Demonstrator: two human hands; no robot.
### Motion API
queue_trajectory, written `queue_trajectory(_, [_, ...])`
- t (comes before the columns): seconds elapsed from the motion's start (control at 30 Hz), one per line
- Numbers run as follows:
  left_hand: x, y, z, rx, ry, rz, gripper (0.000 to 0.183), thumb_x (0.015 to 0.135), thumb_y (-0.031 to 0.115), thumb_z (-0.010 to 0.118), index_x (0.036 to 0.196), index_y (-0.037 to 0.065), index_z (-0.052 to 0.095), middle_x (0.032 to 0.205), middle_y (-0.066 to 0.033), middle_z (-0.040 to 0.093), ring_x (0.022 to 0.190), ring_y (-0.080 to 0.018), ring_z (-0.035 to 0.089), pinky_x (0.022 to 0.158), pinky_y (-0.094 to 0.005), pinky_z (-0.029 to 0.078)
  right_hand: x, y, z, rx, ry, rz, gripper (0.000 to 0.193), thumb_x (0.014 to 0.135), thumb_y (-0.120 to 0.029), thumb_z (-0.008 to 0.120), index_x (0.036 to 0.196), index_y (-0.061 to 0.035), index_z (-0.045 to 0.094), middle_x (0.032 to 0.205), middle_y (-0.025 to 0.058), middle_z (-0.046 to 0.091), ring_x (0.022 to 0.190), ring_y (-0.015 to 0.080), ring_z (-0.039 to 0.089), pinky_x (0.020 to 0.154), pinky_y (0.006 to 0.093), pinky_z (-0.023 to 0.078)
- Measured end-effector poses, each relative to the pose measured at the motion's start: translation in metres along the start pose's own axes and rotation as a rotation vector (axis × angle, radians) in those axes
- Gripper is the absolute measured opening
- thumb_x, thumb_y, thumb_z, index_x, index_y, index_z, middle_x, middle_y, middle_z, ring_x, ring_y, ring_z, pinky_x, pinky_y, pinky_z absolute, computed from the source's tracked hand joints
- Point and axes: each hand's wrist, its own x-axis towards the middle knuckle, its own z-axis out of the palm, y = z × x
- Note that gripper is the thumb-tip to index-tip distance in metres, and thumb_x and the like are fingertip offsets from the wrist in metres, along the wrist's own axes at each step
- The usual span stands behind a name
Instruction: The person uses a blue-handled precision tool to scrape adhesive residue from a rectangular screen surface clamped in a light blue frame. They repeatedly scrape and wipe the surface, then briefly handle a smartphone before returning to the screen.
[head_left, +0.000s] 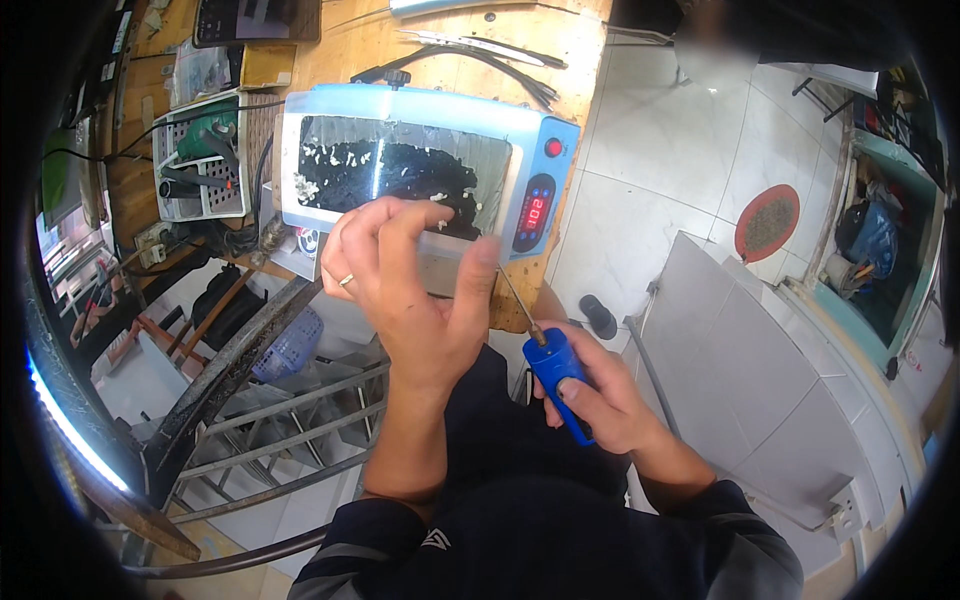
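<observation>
My left hand (405, 280) is over the front edge of a light-blue screen-separator machine (555, 180). Its fingers are bent, the thumb stands apart, and nothing shows between them; whether the fingertips touch the plate I cannot tell. On the machine's flat top is a glossy dark panel (385, 165) strewn with whitish crumbs, thickest at its left end. My right hand (600, 390) grips a blue handheld electric tool (562, 375), the thumb pressed on its side. From the tool, a thin metal shaft (517, 297) points up and left toward the machine's front edge.
Tweezers (480, 47) and black cables (490, 65) lie on the wooden bench (440, 70) behind the machine. A phone (255, 22) rests at the back left, near a white basket (205, 165) of tools. A metal rack (290, 430) stands lower left; a red dish (767, 222) is on the tiled floor.
</observation>
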Motion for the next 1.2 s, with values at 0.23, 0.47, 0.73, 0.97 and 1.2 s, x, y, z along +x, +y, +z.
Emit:
queue_trajectory(0.23, [0.003, 0.000, 0.003, -0.003, -0.003, -0.067, 0.023, 0.090, 0.030, 0.080, 0.104, 0.014, 0.070, 0.114, -0.0094, 0.057, 0.120, -0.0315, 0.043, 0.105, -0.0483, 0.024, 0.000, -0.001, -0.004, 0.035, -0.005, 0.014, 0.056, 0.105, -0.017, 0.055, 0.156, -0.0005, 0.039, 0.095, 0.0102, 0.067, 0.071, 0.0141, 0.067, 0.069, 0.0281, 0.055])
queue_trajectory(0.47, [0.002, 0.000, 0.007, 0.030, 0.025, -0.061, 0.017, 0.093, 0.027, 0.077, 0.102, 0.015, 0.071, 0.111, -0.0077, 0.057, 0.119, -0.0308, 0.044, 0.104, -0.0481, 0.024, -0.001, -0.004, -0.009, 0.000, -0.030, 0.029, 0.056, 0.103, -0.015, 0.054, 0.156, -0.0005, 0.039, 0.097, 0.0115, 0.066, 0.072, 0.0144, 0.067, 0.070, 0.0285, 0.055])
queue_trajectory(0.73, [0.002, -0.001, 0.006, 0.050, 0.016, -0.072, 0.020, 0.092, 0.029, 0.079, 0.101, 0.014, 0.071, 0.112, -0.0078, 0.057, 0.118, -0.0307, 0.043, 0.104, -0.0479, 0.024, -0.001, -0.005, -0.012, -0.014, -0.047, 0.016, 0.057, 0.103, -0.016, 0.054, 0.156, -0.0006, 0.039, 0.098, 0.0121, 0.066, 0.071, 0.0147, 0.067, 0.070, 0.0287, 0.054])
queue_trajectory(0.97, [0.004, 0.002, 0.003, 0.007, 0.003, -0.069, 0.031, 0.086, 0.036, 0.085, 0.103, 0.015, 0.070, 0.113, -0.0093, 0.055, 0.118, -0.0303, 0.043, 0.104, -0.0479, 0.024, 0.000, -0.008, -0.015, -0.009, -0.027, 0.019, 0.058, 0.103, -0.018, 0.055, 0.156, -0.0012, 0.039, 0.096, 0.0120, 0.067, 0.071, 0.0146, 0.067, 0.070, 0.0287, 0.054])
queue_trajectory(1.2, [0.004, 0.002, 0.003, 0.034, -0.007, -0.085, 0.020, 0.091, 0.029, 0.081, 0.100, 0.015, 0.071, 0.111, -0.0071, 0.057, 0.115, -0.0298, 0.044, 0.103, -0.0480, 0.026, 0.001, -0.015, -0.020, -0.051, -0.023, 0.022, 0.058, 0.103, -0.019, 0.054, 0.157, -0.0018, 0.039, 0.096, 0.0112, 0.067, 0.071, 0.0146, 0.067, 0.070, 0.0284, 0.054])
